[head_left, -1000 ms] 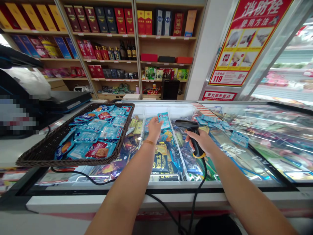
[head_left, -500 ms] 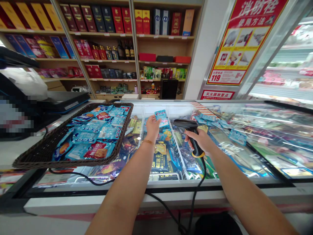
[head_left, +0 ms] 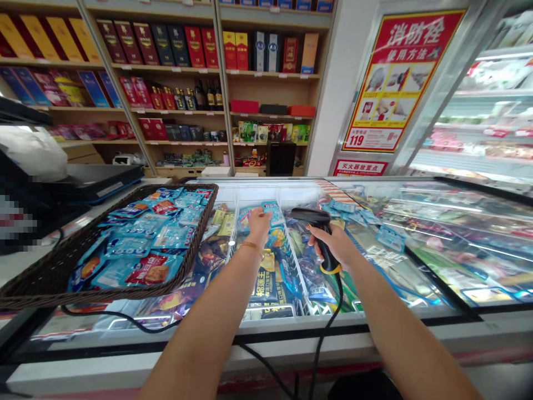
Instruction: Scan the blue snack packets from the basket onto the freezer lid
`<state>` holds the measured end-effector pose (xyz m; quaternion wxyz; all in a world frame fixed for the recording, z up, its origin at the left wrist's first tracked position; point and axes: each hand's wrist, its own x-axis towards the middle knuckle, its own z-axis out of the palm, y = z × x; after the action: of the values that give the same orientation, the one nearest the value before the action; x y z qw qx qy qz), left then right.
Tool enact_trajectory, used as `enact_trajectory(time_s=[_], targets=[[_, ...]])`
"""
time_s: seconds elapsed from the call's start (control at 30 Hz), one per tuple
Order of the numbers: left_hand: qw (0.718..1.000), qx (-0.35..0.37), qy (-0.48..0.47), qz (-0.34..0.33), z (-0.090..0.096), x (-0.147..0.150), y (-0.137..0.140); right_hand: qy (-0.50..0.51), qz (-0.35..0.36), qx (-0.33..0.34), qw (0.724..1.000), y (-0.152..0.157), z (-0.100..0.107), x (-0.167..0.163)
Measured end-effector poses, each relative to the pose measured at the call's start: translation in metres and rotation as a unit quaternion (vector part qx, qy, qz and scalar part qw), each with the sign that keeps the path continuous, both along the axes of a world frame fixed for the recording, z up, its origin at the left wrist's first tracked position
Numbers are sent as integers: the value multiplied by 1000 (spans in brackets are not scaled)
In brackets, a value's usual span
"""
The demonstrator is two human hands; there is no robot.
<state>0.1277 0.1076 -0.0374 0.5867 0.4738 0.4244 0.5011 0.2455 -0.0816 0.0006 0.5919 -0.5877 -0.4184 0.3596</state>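
Note:
Above the glass-topped freezer, my left hand (head_left: 259,222) has its fingers pinched on a small blue snack packet (head_left: 273,212). The hand covers part of the packet, and other blue packaging lies behind it in the freezer. My right hand (head_left: 331,240) grips the handle of a black barcode scanner (head_left: 320,229) with yellow trim. Its head points left, towards the packet. On the left, a dark brown wicker basket (head_left: 210,214) holds many blue and red snack packets (head_left: 145,233).
Several blue packets (head_left: 391,238) lie on the freezer glass (head_left: 366,266) to the right. A black cable (head_left: 328,328) hangs from the scanner over the front edge. A weighing scale (head_left: 95,180) stands at left. Shelves (head_left: 179,66) of boxes and bottles line the back wall.
My left hand has lowered and turned slightly, so the packet shows less plainly than before. The scanner stays in my right hand. The whole view has shifted a little.

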Motion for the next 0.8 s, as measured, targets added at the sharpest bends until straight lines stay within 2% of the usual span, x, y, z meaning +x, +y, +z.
enact_trajectory(time_s=[0.07,0.13,0.23,0.33,0.47,0.53,0.63,0.8], targets=[[998,-69,7,-9,7,20,-1,3,-21,2,1000,-4,4,5],[994,-105,-7,-38,15,44,-4,19,-51,7,999,-8,8,11],[990,-114,-19,-80,24,87,-12,48,-90,27,994,-11,10,20],[987,-125,-23,-100,25,128,-20,67,-111,41,991,-12,10,26],[987,-124,-14,-105,18,156,-23,82,-125,49,988,-11,11,28],[988,-121,-4,-101,15,156,-20,82,-129,49,987,-11,11,27],[992,-95,19,-79,15,137,-11,80,-127,41,988,-10,11,26],[995,-38,81,-34,35,76,11,76,-114,24,990,-8,8,25]])
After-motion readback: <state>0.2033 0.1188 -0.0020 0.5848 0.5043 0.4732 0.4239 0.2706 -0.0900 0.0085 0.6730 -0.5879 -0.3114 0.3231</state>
